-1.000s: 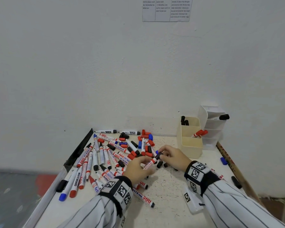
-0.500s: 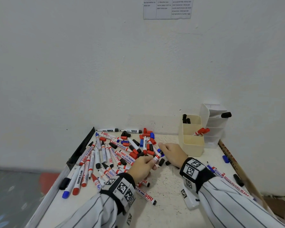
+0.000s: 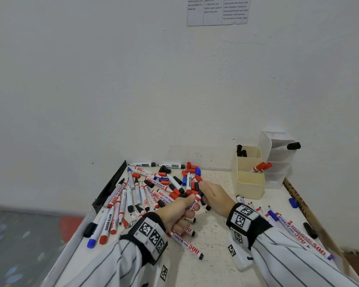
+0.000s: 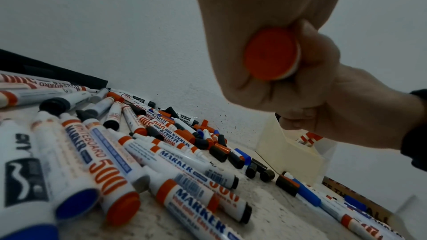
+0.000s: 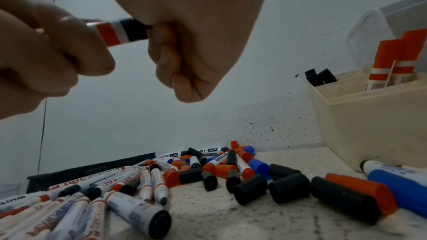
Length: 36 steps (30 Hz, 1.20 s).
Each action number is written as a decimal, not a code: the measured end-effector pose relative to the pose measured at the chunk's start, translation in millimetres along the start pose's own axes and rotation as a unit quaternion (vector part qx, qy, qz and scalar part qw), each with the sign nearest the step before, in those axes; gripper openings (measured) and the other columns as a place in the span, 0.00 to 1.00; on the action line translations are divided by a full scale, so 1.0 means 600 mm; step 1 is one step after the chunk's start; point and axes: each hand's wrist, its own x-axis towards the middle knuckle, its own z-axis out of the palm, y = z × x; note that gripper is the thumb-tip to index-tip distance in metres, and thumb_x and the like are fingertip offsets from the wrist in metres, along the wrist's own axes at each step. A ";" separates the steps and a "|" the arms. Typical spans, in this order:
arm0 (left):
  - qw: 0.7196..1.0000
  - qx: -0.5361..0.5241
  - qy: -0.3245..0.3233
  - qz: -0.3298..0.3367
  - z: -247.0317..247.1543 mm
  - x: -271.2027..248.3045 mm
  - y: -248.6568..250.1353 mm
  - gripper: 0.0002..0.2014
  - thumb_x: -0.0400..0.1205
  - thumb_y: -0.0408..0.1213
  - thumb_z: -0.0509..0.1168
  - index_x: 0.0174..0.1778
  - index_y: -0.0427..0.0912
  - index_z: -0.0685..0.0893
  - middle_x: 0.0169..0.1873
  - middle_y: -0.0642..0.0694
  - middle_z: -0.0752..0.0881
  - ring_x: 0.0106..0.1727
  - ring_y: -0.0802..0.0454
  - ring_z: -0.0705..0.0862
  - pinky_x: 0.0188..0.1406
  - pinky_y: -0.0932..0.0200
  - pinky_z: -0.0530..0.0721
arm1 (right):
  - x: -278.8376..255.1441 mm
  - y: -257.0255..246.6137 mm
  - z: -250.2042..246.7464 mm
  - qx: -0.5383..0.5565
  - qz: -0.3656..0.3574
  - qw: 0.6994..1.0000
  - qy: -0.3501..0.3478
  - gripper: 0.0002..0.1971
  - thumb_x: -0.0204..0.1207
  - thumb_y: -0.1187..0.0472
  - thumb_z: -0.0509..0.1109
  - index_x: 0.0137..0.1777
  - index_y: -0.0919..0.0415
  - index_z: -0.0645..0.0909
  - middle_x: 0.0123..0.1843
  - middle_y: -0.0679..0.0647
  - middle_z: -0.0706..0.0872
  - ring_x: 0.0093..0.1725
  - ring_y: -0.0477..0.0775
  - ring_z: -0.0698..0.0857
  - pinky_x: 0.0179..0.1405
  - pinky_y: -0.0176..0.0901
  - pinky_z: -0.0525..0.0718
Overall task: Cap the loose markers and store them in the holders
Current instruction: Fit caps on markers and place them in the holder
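Observation:
My left hand (image 3: 179, 212) grips a white marker (image 3: 197, 198) with a red band by its barrel, above the table's middle. The marker's round red tail end (image 4: 271, 53) shows in my left fist (image 4: 254, 25). My right hand (image 3: 214, 194) pinches a black cap (image 5: 134, 29) that sits on the marker's tip, just past the red band (image 5: 108, 35). Many loose markers and caps (image 3: 153, 189) lie heaped to the left. A cream holder (image 3: 249, 183) holds two red-capped markers (image 3: 260, 167) and black ones. A white tiered holder (image 3: 278, 160) stands behind it.
The table meets the wall at the back. A black strip (image 3: 110, 185) runs along its left edge, a wooden stick (image 3: 307, 212) along its right. More markers (image 3: 294, 230) lie under my right sleeve. Loose black, red and blue caps (image 5: 289, 183) sit near the cream holder.
My hands have stayed together over the pile with the marker between them. The right hand has closed in on the marker's tip, and the marker now stands steeper.

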 end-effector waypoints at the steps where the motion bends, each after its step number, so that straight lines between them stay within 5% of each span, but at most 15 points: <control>1: 1.000 -0.007 -0.003 -0.006 -0.001 -0.001 0.001 0.19 0.87 0.52 0.48 0.36 0.46 0.72 0.18 0.55 0.65 0.14 0.61 0.57 0.11 0.72 0.55 | 0.001 0.001 0.001 -0.010 -0.003 1.000 -0.004 0.19 0.86 0.57 0.49 0.31 0.55 0.68 0.27 0.49 0.69 0.25 0.43 0.67 0.26 0.29 0.66; 5: 1.000 -0.023 -0.004 0.004 -0.003 0.004 0.009 0.19 0.87 0.49 0.49 0.44 0.42 0.79 0.22 0.52 0.71 0.15 0.59 0.64 0.13 0.70 0.63 | 0.016 -0.001 -0.010 -0.050 0.001 0.999 -0.011 0.19 0.86 0.55 0.51 0.31 0.55 0.68 0.27 0.48 0.70 0.28 0.45 0.68 0.30 0.34 0.67; 8: 0.986 0.138 0.059 0.076 0.002 0.010 0.008 0.18 0.88 0.47 0.48 0.51 0.42 0.80 0.30 0.51 0.75 0.23 0.58 0.70 0.21 0.66 0.70 | 0.030 -0.002 -0.021 -0.095 0.017 0.995 -0.017 0.20 0.83 0.58 0.56 0.27 0.56 0.66 0.26 0.48 0.68 0.28 0.46 0.67 0.32 0.41 0.67; 13: 0.872 0.424 0.172 0.175 0.000 0.029 -0.015 0.17 0.86 0.50 0.53 0.57 0.41 0.79 0.44 0.47 0.82 0.45 0.51 0.80 0.47 0.55 0.77 | 0.027 0.002 -0.008 -0.173 0.084 0.981 -0.042 0.25 0.82 0.48 0.57 0.24 0.59 0.67 0.23 0.52 0.68 0.24 0.49 0.66 0.27 0.41 0.65; 17: 0.857 0.436 0.188 0.200 0.005 0.040 -0.031 0.12 0.86 0.39 0.53 0.60 0.42 0.78 0.48 0.41 0.84 0.44 0.49 0.80 0.50 0.54 0.80 | 0.013 0.007 0.011 -0.179 0.068 0.981 -0.042 0.25 0.82 0.52 0.58 0.22 0.58 0.65 0.22 0.51 0.67 0.22 0.46 0.64 0.25 0.39 0.63; 21: 0.850 0.431 0.202 0.226 0.003 0.043 -0.038 0.14 0.85 0.39 0.57 0.63 0.43 0.80 0.47 0.43 0.86 0.40 0.53 0.78 0.46 0.57 0.80 | 0.010 0.015 0.013 -0.148 0.074 0.986 -0.028 0.24 0.81 0.58 0.60 0.20 0.56 0.66 0.22 0.50 0.68 0.24 0.46 0.65 0.26 0.40 0.63; 24: 0.805 0.502 0.209 0.237 -0.006 0.041 -0.039 0.12 0.84 0.41 0.58 0.60 0.46 0.83 0.46 0.46 0.86 0.42 0.52 0.81 0.50 0.54 0.83 | 0.011 0.015 0.021 -0.184 0.110 0.976 -0.045 0.24 0.82 0.55 0.55 0.22 0.57 0.64 0.22 0.51 0.66 0.24 0.49 0.64 0.27 0.42 0.63; 27: 0.763 0.560 0.216 0.238 -0.006 0.033 -0.038 0.15 0.86 0.44 0.52 0.60 0.46 0.80 0.48 0.47 0.85 0.45 0.51 0.81 0.48 0.54 0.82 | 0.015 0.012 0.028 -0.262 0.069 0.959 -0.079 0.19 0.85 0.56 0.49 0.31 0.58 0.69 0.25 0.49 0.66 0.25 0.46 0.65 0.25 0.38 0.60; 28: 0.760 0.568 0.214 0.234 -0.007 0.031 -0.037 0.15 0.87 0.45 0.50 0.60 0.45 0.79 0.48 0.46 0.85 0.45 0.50 0.81 0.48 0.55 0.81 | 0.010 -0.003 0.029 -0.268 0.046 0.959 -0.081 0.15 0.85 0.59 0.50 0.39 0.60 0.71 0.27 0.49 0.69 0.26 0.45 0.67 0.23 0.36 0.56; 30: 0.772 0.561 0.195 0.225 -0.012 0.027 -0.037 0.16 0.87 0.45 0.48 0.60 0.44 0.78 0.47 0.45 0.85 0.42 0.51 0.79 0.48 0.54 0.80 | 0.013 -0.011 0.021 -0.308 0.047 0.942 -0.126 0.05 0.74 0.63 0.68 0.43 0.65 0.77 0.27 0.53 0.77 0.24 0.48 0.77 0.21 0.34 0.45; 32: 0.801 0.535 0.167 0.210 -0.018 0.028 -0.036 0.16 0.87 0.44 0.48 0.56 0.41 0.79 0.45 0.43 0.84 0.41 0.52 0.78 0.50 0.53 0.80 | 0.017 -0.002 0.023 -0.302 0.065 0.943 -0.127 0.16 0.56 0.61 0.82 0.34 0.60 0.75 0.20 0.48 0.76 0.19 0.48 0.78 0.20 0.33 0.43; 33: 0.813 0.524 0.156 0.199 -0.020 0.028 -0.034 0.17 0.87 0.44 0.48 0.53 0.40 0.79 0.44 0.42 0.84 0.41 0.52 0.78 0.50 0.53 0.80 | 0.018 0.005 0.028 -0.261 0.071 0.953 -0.138 0.15 0.63 0.59 0.78 0.32 0.54 0.71 0.21 0.46 0.74 0.23 0.51 0.80 0.18 0.33 0.50; 34: 0.825 0.513 0.146 0.186 -0.021 0.029 -0.033 0.17 0.87 0.45 0.49 0.49 0.39 0.80 0.40 0.43 0.82 0.39 0.52 0.77 0.48 0.54 0.79 | 0.019 0.010 0.034 -0.259 0.002 0.962 -0.092 0.15 0.76 0.58 0.68 0.31 0.50 0.66 0.24 0.46 0.72 0.29 0.54 0.81 0.21 0.33 0.59; 36: 0.854 0.476 0.133 0.162 -0.025 0.029 -0.032 0.20 0.87 0.48 0.48 0.34 0.43 0.75 0.30 0.48 0.75 0.31 0.54 0.73 0.39 0.58 0.74 | 0.024 0.035 0.040 -0.232 -0.016 0.972 -0.041 0.20 0.85 0.57 0.50 0.28 0.50 0.62 0.25 0.47 0.68 0.29 0.50 0.75 0.26 0.33 0.64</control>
